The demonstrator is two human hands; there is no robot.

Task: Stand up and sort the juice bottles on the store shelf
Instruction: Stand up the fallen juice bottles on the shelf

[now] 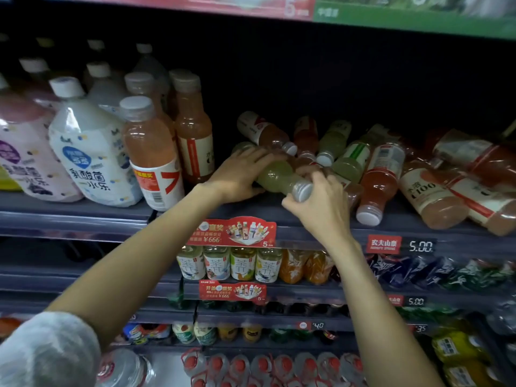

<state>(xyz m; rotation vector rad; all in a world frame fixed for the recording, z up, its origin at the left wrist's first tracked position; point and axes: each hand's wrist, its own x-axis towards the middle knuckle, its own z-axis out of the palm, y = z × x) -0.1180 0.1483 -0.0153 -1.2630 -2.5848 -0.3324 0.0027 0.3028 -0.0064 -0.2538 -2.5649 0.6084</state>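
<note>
Mid-sort: both hands, left hand (242,174) and right hand (321,202), have fingers clamped on a toppled green juice bottle (275,177); next, stand it upright on the shelf (251,210).

Dim store aisle, dark shelving filling my view.

I see grey shelf tiers (72,216) stacked downward, a black back panel (335,79) in shadow above, a red and green header strip (307,9) overhead, and price tags (420,246) reading 5.00 along the edges.
</note>
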